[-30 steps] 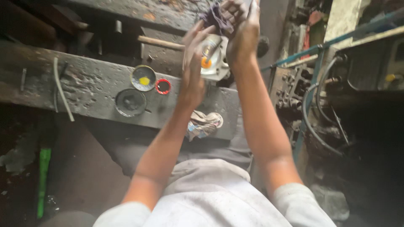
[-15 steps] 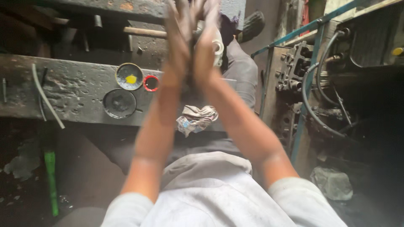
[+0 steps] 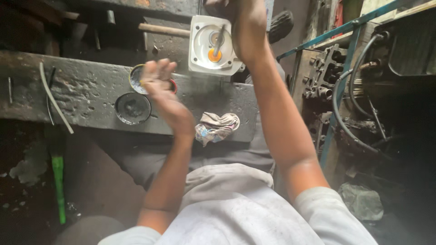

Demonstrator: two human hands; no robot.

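Right grip: the right hand (image 3: pixel 247 27) is closed round the top of a thin metal rod (image 3: pixel 219 40) at 12 o'clock, rod tip standing in the orange-centred bore of a white, squarish metal housing (image 3: pixel 200 56). The housing sits at the far edge of the surface (image 3: pixel 86 90), a pitted, oily slab.

Left grip: the left hand (image 3: pixel 161 86) is off everything, fingers spread and slightly blurred, palm turned inward, hovering over the surface at about 10 o'clock from the body.

Change: 0.5 s ago both hands were pressed together high up, blocking the housing; now they're split, right on the rod, left dropped away. So the housing is uncovered and only 1 hand works it.

Round about: just under the left hand a small tin w/ yellow paste (image 3: pixel 136 78) and a red ring (image 3: pixel 173 85), partly hidden. At 9 o'clock from those, a dark round lid (image 3: pixel 132 108). A crumpled rag (image 3: pixel 217 128) lies at the near edge. Wooden handle (image 3: pixel 163 30) at 11 o'clock.
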